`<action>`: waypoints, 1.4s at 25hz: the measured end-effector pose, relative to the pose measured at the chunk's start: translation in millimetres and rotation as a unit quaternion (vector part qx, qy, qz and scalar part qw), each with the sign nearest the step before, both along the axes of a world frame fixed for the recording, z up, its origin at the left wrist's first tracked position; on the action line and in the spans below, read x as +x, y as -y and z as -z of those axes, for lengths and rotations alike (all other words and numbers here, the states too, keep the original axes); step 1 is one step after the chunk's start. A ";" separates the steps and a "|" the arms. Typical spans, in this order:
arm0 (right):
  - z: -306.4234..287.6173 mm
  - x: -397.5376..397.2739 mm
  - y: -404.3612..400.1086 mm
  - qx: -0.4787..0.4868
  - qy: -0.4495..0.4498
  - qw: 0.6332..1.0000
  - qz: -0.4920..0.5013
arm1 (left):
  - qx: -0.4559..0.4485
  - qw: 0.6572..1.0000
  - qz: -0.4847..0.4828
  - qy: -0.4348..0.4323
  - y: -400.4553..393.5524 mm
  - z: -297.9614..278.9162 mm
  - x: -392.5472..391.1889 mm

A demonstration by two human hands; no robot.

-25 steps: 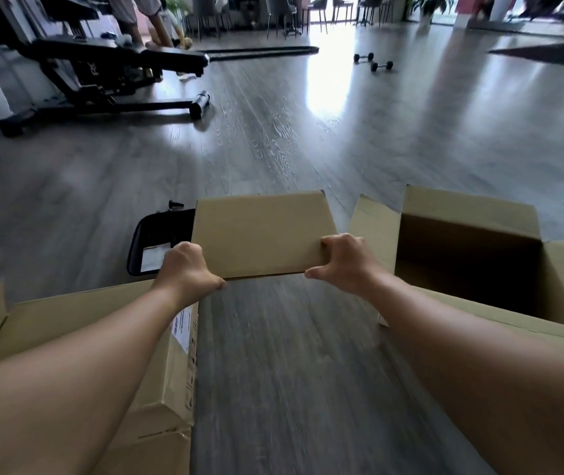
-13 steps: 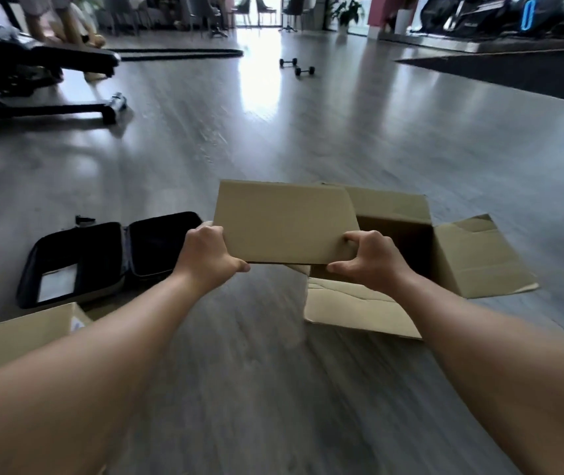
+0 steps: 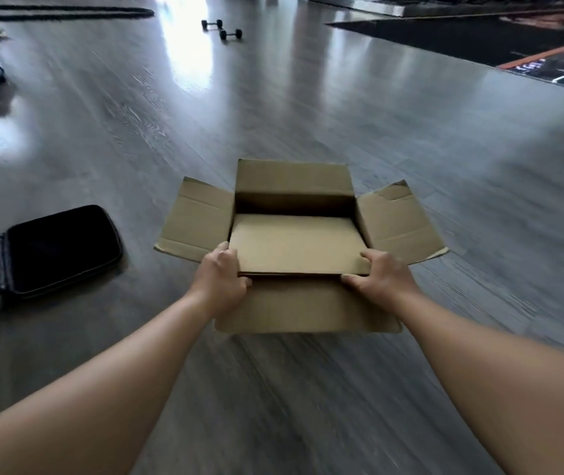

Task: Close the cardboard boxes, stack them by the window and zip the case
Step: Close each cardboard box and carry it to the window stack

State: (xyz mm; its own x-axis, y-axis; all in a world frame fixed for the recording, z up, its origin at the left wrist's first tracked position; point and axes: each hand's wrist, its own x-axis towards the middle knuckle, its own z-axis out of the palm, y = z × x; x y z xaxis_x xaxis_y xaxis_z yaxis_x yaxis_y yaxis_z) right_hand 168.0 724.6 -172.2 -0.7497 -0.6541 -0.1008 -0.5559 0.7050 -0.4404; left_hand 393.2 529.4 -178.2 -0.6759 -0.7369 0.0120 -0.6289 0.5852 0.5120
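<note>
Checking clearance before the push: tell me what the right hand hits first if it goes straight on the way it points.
Probably the right side flap of the open box; the right hand grips the cardboard sheet beside it. Depth is unclear.

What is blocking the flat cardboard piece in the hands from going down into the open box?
Nothing visible. Left hand and right hand grip the cardboard piece over the open box; its side flaps are spread outward.
</note>
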 end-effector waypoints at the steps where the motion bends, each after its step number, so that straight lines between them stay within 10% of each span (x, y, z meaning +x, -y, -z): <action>1: 3.2 -0.5 2.3 -0.002 -0.007 1.000 0.005 | -0.010 1.000 0.007 0.003 1.8 4.7 0.5; 15: 4.3 19.6 12.2 0.073 -0.086 0.993 -0.029 | -0.050 0.987 0.132 0.075 12.3 10.5 27.8; 35: 4.0 120.3 87.0 0.105 -0.113 0.958 -0.242 | -0.049 0.986 0.038 0.153 63.9 -17.3 157.7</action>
